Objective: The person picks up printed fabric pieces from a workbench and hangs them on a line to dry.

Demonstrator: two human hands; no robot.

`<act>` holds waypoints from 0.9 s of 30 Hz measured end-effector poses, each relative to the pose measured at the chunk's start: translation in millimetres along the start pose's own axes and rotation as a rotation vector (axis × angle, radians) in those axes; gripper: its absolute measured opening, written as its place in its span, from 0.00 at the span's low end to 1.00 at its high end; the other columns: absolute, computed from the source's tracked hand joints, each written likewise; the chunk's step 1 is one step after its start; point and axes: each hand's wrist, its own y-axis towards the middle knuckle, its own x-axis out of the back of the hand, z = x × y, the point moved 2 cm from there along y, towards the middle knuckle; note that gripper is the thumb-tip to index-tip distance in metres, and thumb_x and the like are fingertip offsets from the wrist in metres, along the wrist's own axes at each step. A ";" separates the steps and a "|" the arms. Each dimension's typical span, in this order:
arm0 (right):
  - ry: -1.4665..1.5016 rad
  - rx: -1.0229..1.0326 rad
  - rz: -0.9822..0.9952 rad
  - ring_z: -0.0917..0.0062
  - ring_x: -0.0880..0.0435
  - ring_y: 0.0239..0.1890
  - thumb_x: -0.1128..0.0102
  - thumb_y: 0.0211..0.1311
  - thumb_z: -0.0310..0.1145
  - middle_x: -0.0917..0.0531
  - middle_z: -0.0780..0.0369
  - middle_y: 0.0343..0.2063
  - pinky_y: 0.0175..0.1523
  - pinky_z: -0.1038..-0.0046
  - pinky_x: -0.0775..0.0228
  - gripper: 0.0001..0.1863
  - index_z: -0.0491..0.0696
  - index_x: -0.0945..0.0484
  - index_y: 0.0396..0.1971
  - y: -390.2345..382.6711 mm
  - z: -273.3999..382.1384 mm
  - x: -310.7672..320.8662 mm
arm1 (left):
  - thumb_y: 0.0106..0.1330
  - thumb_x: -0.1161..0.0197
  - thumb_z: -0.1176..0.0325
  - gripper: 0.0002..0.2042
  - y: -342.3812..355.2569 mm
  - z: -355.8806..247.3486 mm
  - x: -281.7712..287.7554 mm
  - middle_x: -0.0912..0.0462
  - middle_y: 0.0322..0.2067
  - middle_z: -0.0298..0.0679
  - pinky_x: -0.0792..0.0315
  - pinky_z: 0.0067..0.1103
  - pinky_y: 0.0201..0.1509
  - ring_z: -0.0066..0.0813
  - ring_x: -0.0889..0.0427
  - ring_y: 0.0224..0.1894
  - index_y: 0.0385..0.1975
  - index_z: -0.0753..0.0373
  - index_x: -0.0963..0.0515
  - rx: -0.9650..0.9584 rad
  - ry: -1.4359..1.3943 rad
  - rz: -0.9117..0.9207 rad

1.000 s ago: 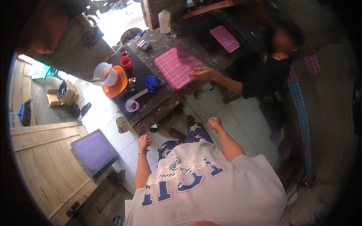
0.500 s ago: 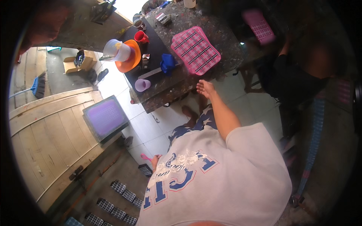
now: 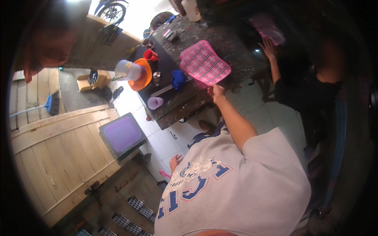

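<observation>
Thin pink plaid sheets [image 3: 204,63] with rounded corners lie stacked and overlapping on the dark, paint-spattered table. My right hand [image 3: 216,93] is closed on the near corner of the top sheet, its arm stretched forward. My left hand [image 3: 175,161] hangs low beside my shirt, fingers loosely apart, holding nothing that I can see. A pink strip-like thing [image 3: 164,174] shows just below it, apart from the fingers. Nearest the sheets on their left is a crumpled blue thing [image 3: 178,78].
The table [image 3: 232,43] also holds a red cup [image 3: 150,55], an orange dish [image 3: 141,74], a translucent pitcher [image 3: 128,70] and a lilac cup [image 3: 155,103]. A purple framed screen [image 3: 123,133] stands at left. Beyond the table, a co-worker's hand [image 3: 268,49] touches a pink sheet.
My right hand has reached the sheets' near corner and closed on it; the sheets have shifted slightly. A co-worker's hand now rests at the far pink sheet. The whole view has shifted.
</observation>
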 end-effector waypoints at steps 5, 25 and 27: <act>-0.036 0.203 0.208 0.80 0.20 0.23 0.42 0.54 0.28 0.19 0.63 0.23 0.25 0.78 0.26 0.03 0.46 0.23 0.28 -45.8 51.9 -29.1 | 0.67 0.54 0.62 0.17 57.3 -125.0 -31.2 0.21 0.43 0.44 0.27 0.24 0.41 0.33 0.20 0.40 0.50 0.66 0.31 0.123 -0.158 0.125; -0.302 0.538 0.366 0.80 0.21 0.33 0.51 0.55 0.28 0.20 0.63 0.32 0.45 0.75 0.27 0.12 0.40 0.24 0.37 -335.8 49.9 117.3 | 0.67 0.54 0.52 0.25 5.5 -351.3 -171.8 0.30 0.55 0.44 0.32 0.36 0.58 0.38 0.29 0.54 0.57 0.62 0.37 0.040 -1.015 1.397; -0.295 0.543 0.386 0.79 0.21 0.33 0.52 0.55 0.27 0.19 0.62 0.32 0.45 0.74 0.27 0.11 0.41 0.24 0.36 -337.1 36.5 124.1 | 0.68 0.57 0.50 0.25 10.1 -348.7 -171.6 0.28 0.52 0.45 0.30 0.38 0.56 0.40 0.27 0.52 0.56 0.63 0.35 0.010 -0.917 1.345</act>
